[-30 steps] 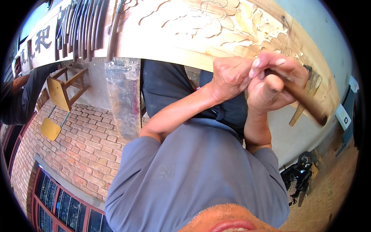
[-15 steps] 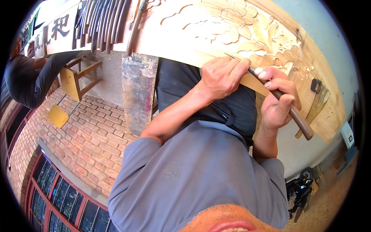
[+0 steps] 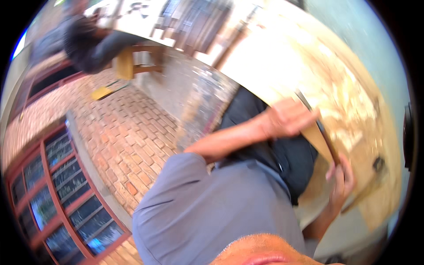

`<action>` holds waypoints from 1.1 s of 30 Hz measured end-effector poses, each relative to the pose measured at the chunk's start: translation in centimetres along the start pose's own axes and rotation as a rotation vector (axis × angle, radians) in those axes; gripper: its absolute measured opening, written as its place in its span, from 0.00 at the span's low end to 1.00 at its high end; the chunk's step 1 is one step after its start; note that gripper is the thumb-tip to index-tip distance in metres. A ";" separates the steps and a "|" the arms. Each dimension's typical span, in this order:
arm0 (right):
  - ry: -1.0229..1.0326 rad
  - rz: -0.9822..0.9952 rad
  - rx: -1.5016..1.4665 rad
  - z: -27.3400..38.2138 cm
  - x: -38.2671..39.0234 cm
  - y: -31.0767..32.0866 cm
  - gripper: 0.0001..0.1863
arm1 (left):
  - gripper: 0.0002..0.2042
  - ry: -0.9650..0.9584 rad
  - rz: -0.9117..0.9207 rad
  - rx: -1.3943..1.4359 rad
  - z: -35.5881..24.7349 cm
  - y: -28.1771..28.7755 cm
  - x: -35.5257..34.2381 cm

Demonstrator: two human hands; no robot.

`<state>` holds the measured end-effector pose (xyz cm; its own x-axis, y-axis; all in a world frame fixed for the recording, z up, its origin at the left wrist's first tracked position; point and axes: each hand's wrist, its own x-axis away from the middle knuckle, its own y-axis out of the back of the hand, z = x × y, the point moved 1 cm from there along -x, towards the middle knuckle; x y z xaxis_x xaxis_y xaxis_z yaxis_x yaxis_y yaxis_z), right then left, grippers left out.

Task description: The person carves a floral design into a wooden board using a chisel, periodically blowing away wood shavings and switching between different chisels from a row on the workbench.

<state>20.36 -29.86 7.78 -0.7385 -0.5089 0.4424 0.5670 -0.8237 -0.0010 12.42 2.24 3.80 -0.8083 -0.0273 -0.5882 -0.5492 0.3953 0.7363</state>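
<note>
The picture is blurred by motion. My left hand (image 3: 289, 117) is closed around the upper part of a long chisel (image 3: 327, 145), at the front edge of a pale carved wooden panel (image 3: 335, 88). The chisel's tip shows just above my fingers, lying over the wood. Lower down, my right hand (image 3: 342, 176) grips the dark handle of that chisel. To its right, a wooden tool with a dark fitting (image 3: 377, 164) rests on the panel. Carved relief and loose shavings show as pale smears.
A row of chisels (image 3: 192, 26) lies on the board at top. At upper left another person (image 3: 84, 44) sits by a wooden stool (image 3: 125, 64). A worn support (image 3: 198, 106) stands under the board. A red-framed window (image 3: 62, 185) and brick paving fill the left.
The view has swung, shifting the scene. My right hand has dropped down and right relative to my left, and the chisel now slopes more steeply. The other person shows more fully.
</note>
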 end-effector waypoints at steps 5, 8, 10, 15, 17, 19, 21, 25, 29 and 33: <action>-0.121 0.035 0.183 1.0 0.2 -1.0 0.24 | 0.15 -0.217 0.056 0.018 -2.3 -1.0 -1.0; -0.179 0.023 0.225 1.4 -0.7 -0.5 0.23 | 0.13 -0.328 0.028 0.019 -2.4 -2.0 -2.5; -0.226 0.061 0.258 1.7 0.0 1.0 0.22 | 0.12 -0.453 0.003 0.118 -2.9 -2.1 -4.5; 0.046 0.200 0.358 3.3 -4.3 1.0 0.20 | 0.16 -0.445 0.167 0.226 -2.5 -5.6 -3.3; 0.019 0.169 0.402 4.0 -3.9 1.9 0.20 | 0.17 -0.442 0.140 0.280 -3.7 -6.6 -3.6; 0.121 0.228 0.378 3.2 -4.5 2.7 0.20 | 0.19 -0.414 0.188 0.296 -3.4 -8.1 -3.8; 0.111 0.252 0.411 3.2 -4.6 3.3 0.20 | 0.18 -0.395 0.215 0.325 -3.8 -8.5 -3.5; 0.071 0.284 0.414 2.9 -4.8 3.6 0.21 | 0.18 -0.357 0.215 0.334 -4.0 -8.8 -3.5; -0.072 0.289 0.357 4.6 -5.7 3.5 0.22 | 0.15 -0.342 0.210 0.334 -4.2 -8.8 -3.5; -0.007 0.258 0.433 5.3 -5.7 2.9 0.25 | 0.14 -0.346 0.255 0.352 -4.3 -8.9 -3.4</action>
<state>28.15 -28.00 10.03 -0.5528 -0.6790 0.4830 0.8311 -0.4912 0.2607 19.11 -5.10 0.65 -0.7567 0.3896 -0.5250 -0.1928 0.6343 0.7486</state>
